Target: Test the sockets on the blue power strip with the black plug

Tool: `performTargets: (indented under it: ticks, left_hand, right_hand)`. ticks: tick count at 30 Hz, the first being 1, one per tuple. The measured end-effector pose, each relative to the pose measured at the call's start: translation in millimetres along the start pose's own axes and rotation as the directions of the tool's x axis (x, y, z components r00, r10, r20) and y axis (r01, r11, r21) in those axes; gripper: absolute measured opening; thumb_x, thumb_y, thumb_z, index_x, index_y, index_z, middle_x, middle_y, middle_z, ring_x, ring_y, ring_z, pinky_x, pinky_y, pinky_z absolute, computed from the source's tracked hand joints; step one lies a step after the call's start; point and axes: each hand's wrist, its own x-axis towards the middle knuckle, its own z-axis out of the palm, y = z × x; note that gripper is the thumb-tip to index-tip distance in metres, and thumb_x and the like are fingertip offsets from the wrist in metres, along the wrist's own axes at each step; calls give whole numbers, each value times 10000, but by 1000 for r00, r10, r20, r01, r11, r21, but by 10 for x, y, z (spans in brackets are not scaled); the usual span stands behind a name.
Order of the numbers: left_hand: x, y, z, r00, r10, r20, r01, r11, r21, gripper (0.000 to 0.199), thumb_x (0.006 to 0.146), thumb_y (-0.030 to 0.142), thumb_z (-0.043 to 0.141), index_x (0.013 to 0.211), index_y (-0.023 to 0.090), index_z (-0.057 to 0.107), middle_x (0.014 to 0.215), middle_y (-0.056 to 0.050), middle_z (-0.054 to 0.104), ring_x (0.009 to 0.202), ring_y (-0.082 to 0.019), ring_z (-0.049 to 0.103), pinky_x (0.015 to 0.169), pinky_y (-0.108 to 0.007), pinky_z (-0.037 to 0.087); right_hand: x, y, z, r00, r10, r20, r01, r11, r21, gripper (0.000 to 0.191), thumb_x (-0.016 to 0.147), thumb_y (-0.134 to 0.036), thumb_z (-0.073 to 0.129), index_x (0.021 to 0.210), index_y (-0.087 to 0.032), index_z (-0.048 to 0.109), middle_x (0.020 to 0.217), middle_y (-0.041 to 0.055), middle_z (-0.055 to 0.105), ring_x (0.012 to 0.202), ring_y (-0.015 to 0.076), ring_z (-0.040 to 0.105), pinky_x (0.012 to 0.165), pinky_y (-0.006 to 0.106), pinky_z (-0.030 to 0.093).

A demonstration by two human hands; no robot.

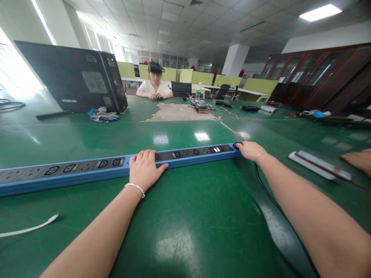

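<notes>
A long blue power strip [185, 156] with black sockets lies across the green table. My left hand [145, 166] is closed over its middle, fingers across the top and thumb at the near side. At the strip's right end, my right hand [251, 150] is closed round the black power cord [268, 191], where it meets the strip. The fingers hide most of that joint. From under this hand the cord runs down along my forearm to the lower right.
A black computer case [72, 77] and work gloves [102, 115] stand back left. A white cable [31, 229] lies front left. A phone-like device [320, 165] and another person's hand [358, 160] are at right. Someone sits opposite, near a bottle [198, 91].
</notes>
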Motion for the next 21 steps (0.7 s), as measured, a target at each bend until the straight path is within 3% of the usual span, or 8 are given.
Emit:
performTargets:
  ticks: [6,15,21]
  left_hand:
    - [-5,-2,-4,1000,8,17,-8,1000,12,542,765,566,457,1144,182,506,1203,-124,569,1146,-291,459,964,-453,288]
    - [-8,-5,12,1000,13,10,-13,1000,5,548,766,565,456,1151,178,505,1209,-127,564,1150,-290,454,968,-447,274]
    - [-8,-6,10,1000,21,-1,-21,1000,7,543,768,559,464,1148,173,505,1199,-129,571,1144,-292,456,954,-446,286]
  right_hand:
    - [31,77,-111,998,-37,54,36,999,30,493,923,-394,233,966,-98,625,1037,173,649,965,228,607,777,274,437]
    - [-112,-226,-18,997,-54,58,51,997,50,512,914,-439,204,1042,-108,573,1054,191,636,967,247,608,795,320,430]
    - [-67,-275,-46,995,-27,92,26,1000,12,514,912,-436,210,1048,-101,577,1095,200,617,1013,251,593,837,333,424]
